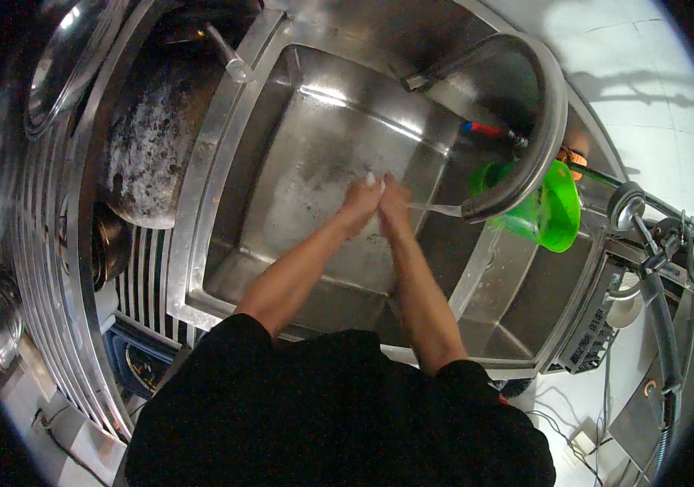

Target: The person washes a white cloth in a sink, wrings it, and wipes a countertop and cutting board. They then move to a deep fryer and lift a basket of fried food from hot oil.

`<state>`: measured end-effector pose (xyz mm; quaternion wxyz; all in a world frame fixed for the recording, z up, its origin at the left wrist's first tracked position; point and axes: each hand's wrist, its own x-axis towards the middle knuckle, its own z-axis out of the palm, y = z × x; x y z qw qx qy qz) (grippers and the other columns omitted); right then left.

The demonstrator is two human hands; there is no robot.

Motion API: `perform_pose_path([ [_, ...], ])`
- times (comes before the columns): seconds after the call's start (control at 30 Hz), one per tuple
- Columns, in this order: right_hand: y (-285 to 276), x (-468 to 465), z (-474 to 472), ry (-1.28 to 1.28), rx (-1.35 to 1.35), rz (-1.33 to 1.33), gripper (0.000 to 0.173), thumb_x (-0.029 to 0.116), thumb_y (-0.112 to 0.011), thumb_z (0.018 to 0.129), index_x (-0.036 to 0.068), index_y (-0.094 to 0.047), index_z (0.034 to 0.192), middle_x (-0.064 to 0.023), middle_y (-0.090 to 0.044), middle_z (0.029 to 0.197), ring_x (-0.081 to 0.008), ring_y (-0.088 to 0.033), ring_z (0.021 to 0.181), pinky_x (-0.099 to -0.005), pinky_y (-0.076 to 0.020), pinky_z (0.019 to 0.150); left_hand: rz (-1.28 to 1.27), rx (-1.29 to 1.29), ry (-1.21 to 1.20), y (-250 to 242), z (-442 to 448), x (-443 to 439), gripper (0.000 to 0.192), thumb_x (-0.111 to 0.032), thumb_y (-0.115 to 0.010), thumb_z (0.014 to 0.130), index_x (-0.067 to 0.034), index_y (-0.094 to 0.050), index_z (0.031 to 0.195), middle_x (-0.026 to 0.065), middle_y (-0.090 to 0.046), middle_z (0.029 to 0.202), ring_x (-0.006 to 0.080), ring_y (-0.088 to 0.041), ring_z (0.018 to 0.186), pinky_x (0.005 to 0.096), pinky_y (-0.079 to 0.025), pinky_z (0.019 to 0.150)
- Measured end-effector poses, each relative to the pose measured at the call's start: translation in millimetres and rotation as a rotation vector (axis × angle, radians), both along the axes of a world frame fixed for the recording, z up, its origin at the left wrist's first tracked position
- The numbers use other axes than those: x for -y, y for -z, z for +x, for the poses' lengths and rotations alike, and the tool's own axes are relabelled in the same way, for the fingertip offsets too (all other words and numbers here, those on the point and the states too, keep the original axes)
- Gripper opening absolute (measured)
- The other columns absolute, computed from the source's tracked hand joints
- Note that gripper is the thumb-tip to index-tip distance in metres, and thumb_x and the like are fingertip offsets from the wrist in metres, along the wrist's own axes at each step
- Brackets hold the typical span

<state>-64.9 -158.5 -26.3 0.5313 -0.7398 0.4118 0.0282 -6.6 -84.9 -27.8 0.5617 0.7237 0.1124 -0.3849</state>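
Observation:
My left hand and my right hand meet over the basin of a stainless steel sink. Something small and white shows at the left fingertips; foam or a solid piece, I cannot tell which. Blur hides how the fingers are bent and whether anything lies between the palms. A thin stream of water runs from the mouth of a thick, curved metal faucet spout to the right hand.
A bright green plastic container stands behind the spout, near a second basin. On the left, a large scorched pan rests on a slatted metal rack. A jointed metal spray arm rises at the right, beside a dark plastic crate.

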Motion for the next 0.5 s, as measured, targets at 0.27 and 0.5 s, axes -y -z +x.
perform_pose_path([
  [0.27,-32.9,-3.5,1.0,-0.201,-0.020,-0.282,0.037,0.027,-0.041,0.097,0.000,-0.065,0.100,-0.0214,-0.066,0.091,-0.0345,-0.063,0.084,-0.0449,-0.0468,0.075,-0.103,-0.012,-0.010,-25.9,-16.6,-5.1,0.035,-0.031,-0.055,0.090,0.003,-0.063,0.090,0.0104,-0.064,0.078,0.0178,-0.058,0.069,0.0382,-0.045,0.059],
  [0.5,44.3,14.9,-3.3,-0.179,0.119,-0.400,0.040,0.032,-0.046,0.095,0.000,-0.064,0.080,-0.0172,-0.066,0.077,-0.0257,-0.063,0.077,-0.0411,-0.0471,0.067,0.045,0.063,0.058,-33.6,7.6,7.5,0.039,-0.033,-0.056,0.089,0.005,-0.065,0.094,0.0182,-0.067,0.086,0.0271,-0.064,0.073,0.0431,-0.047,0.063],
])
